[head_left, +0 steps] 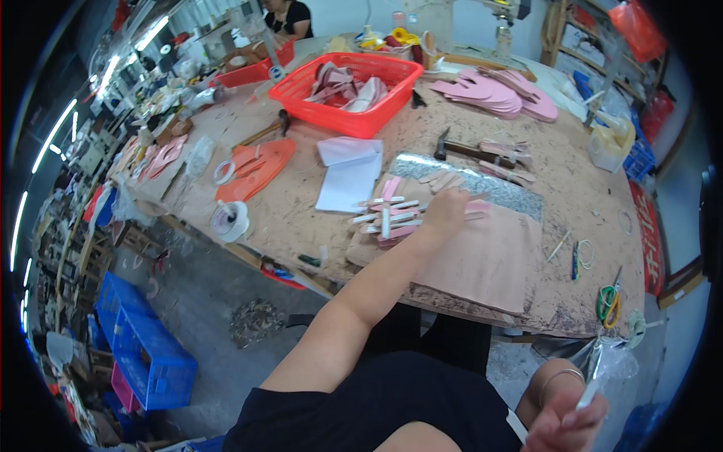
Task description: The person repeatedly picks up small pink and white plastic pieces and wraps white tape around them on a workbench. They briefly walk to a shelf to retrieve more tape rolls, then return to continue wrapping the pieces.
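My left hand [449, 212] reaches over the bench with its fingers drawn together on a group of thin pinkish strips [443, 181]. What it grips, if anything, is hidden beneath the fingers. Just left of it lies a crossed pile of white-and-pink strips [386, 218]. Under the wrist a flat beige sheet [482, 260] covers part of the bench. Low at the right, off the bench edge, my right hand [566, 418] pinches a narrow white strip [589, 393]. Another white piece [517, 427] shows beside that hand.
A red basket [346, 117] of pink pieces stands at the back. Pink cut shapes [489, 92], a hammer [474, 151], scissors [608, 301], white paper [350, 177], an orange-red piece [260, 169] and a tape roll [229, 220] lie around the bench. Blue crates [147, 346] stand on the floor. Someone sits far back.
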Available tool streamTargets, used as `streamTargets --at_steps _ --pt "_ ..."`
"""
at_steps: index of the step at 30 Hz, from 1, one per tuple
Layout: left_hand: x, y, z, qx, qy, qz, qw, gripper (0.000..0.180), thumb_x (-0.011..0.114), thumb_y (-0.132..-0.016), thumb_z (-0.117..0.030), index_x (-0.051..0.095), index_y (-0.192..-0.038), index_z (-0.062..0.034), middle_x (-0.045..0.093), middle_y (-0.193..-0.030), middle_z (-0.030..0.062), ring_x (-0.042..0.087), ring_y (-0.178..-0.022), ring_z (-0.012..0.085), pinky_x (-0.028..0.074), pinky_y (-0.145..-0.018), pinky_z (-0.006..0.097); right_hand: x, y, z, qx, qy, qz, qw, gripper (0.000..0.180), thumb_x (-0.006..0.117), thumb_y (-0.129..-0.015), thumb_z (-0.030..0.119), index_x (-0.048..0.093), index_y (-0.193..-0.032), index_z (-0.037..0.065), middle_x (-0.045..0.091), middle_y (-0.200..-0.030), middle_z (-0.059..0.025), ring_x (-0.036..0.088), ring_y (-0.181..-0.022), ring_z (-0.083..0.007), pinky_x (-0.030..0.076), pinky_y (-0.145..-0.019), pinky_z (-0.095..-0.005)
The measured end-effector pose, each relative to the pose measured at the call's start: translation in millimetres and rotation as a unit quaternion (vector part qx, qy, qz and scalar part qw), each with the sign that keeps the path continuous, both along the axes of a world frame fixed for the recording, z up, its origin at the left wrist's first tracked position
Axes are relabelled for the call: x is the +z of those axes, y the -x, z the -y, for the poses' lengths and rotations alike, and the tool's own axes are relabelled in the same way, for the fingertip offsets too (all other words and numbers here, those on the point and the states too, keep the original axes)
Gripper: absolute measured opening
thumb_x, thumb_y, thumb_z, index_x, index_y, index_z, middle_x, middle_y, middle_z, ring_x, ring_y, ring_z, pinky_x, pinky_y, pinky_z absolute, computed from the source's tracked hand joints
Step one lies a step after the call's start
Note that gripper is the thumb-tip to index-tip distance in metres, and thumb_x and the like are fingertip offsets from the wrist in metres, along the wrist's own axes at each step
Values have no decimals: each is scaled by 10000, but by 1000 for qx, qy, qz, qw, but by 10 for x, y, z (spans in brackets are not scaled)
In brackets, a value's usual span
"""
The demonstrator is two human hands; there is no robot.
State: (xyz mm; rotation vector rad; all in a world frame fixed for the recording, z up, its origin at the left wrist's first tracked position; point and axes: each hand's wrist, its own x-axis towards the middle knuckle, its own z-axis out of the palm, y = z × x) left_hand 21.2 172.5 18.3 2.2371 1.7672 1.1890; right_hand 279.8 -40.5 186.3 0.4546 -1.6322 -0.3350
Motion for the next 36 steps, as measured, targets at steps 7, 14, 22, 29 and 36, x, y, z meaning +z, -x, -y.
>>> streamTargets --at_steps 7,14,22,29,36 --pt "232 129 1060 -180 155 111 965 112 632 -858 -34 683 -955 -12 664 -794 153 667 -797 317 530 -727 377 -863 196 -623 -145 665 27 732 488 738 -825 3 574 -1283 23 641 -801 -38 602 -729 -139 496 -693 -277" --pt "-76 98 1374 -147 46 115 981 179 654 -825 27 665 -993 -32 676 -897 120 662 -822 298 530 -737 385 -1356 554 -884 -50 830 118 543 545 735 -852 29 527 -1356 13 644 -840 -25 578 -761 -65 467 -680 -217" --pt "-140 126 1573 -104 -50 87 990 201 668 -831 16 617 -1019 -37 675 -981 95 645 -956 289 522 -816 375 -1594 710 -1069 -93 812 156 555 462 734 -853 43 583 -1288 1 660 -803 -30 589 -715 -66 480 -652 -226" --pt "-283 148 1745 -94 -69 -7 993 282 702 -815 -36 610 -1080 -68 677 -1114 57 610 -1079 289 497 -924 391 -1539 783 -1064 -146 804 177 548 436 734 -848 44 600 -1260 1 673 -794 -50 619 -722 -84 501 -665 -244" --pt "-252 122 1758 -86 -58 -28 994 384 761 -793 -155 615 -1140 -76 655 -1137 54 585 -1106 274 483 -937 390 -1538 761 -1083 -152 796 186 556 429 737 -843 49 608 -1249 4 674 -797 -59 633 -722 -103 512 -674 -256"
